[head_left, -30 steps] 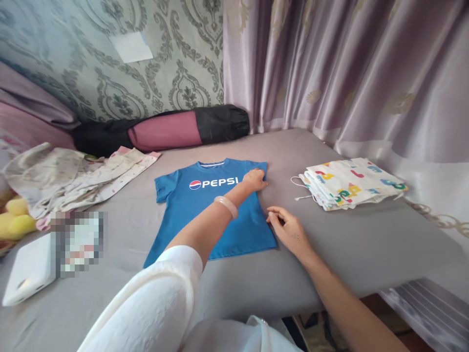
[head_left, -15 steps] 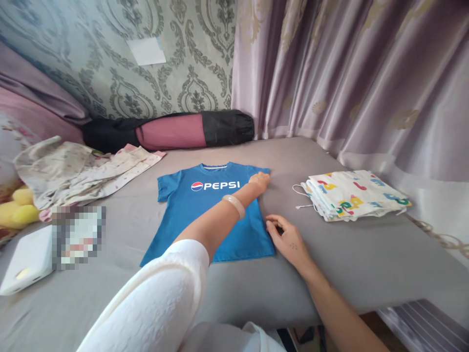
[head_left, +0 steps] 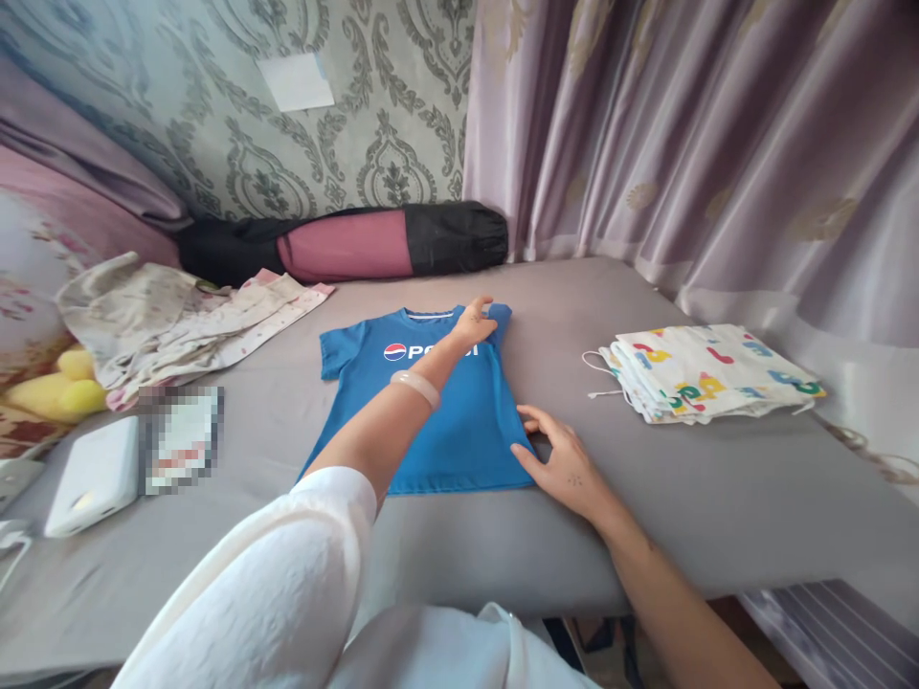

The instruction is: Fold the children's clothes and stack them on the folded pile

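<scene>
Bare bed [head_left: 556,325] spreads between the blue shirt [head_left: 452,445] and the folded cloth [head_left: 718,373] at right; the bed's near edge runs just below the hem; the left hand [head_left: 477,323] is at the shirt's right-hand sleeve [head_left: 501,314], the half-curled right hand [head_left: 567,464] at its side edge; whether either grips, I cannot tell; since half a second ago, left hand and sleeve have shifted toward the collar.

A pale bangle [head_left: 415,386] is worn on the left forearm [head_left: 377,431]. Below the bangle, the arm is covered by a white sleeve [head_left: 251,593] crossed by a curved, raised seam. Right of the bangle, the right hand [head_left: 564,466] is marked with small dark dots [head_left: 575,480].
</scene>
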`<state>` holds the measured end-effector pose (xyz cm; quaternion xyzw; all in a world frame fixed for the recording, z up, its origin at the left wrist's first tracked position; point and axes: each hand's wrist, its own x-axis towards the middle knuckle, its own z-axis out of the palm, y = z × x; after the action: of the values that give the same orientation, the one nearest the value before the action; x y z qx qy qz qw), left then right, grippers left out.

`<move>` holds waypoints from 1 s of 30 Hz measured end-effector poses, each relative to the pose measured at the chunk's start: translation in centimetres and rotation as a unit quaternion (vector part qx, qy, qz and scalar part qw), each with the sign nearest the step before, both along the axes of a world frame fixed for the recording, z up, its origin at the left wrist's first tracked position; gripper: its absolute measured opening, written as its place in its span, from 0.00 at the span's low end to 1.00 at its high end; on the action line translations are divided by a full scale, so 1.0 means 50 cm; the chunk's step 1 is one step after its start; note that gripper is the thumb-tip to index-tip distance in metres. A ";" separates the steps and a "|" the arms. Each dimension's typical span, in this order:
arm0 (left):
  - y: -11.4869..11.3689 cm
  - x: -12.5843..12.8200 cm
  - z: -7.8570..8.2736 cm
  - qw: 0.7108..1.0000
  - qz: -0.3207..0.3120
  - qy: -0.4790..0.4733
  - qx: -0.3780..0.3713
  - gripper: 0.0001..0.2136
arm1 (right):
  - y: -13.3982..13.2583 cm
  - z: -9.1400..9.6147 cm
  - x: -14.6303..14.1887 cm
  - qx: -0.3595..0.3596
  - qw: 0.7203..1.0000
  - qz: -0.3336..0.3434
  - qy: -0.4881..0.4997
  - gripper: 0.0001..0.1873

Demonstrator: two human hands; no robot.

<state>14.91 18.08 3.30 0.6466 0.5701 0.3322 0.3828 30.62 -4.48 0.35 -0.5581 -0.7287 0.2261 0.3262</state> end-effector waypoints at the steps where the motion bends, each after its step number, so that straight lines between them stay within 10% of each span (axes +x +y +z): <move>1: -0.003 -0.010 0.001 1.000 -0.004 -0.007 0.022 0.30 | -0.003 0.003 -0.001 -0.001 1.000 0.007 -0.007 0.26; 12: -0.037 -0.108 -0.020 0.986 0.002 0.006 0.164 0.14 | -0.020 0.001 -0.008 -0.019 0.997 0.070 0.023 0.30; 22: -0.056 -0.166 -0.096 0.986 0.068 0.079 0.130 0.14 | -0.017 0.019 -0.011 0.047 0.974 0.221 0.004 0.18; 30: -0.064 -0.155 -0.133 0.974 0.066 0.068 0.207 0.14 | 0.014 0.025 -0.018 -0.004 0.983 0.182 0.008 0.13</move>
<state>7.14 14.86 -3.32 0.6935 0.5554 0.4228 0.1784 29.74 -3.78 1.61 -0.4154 -0.8144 0.2891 0.2837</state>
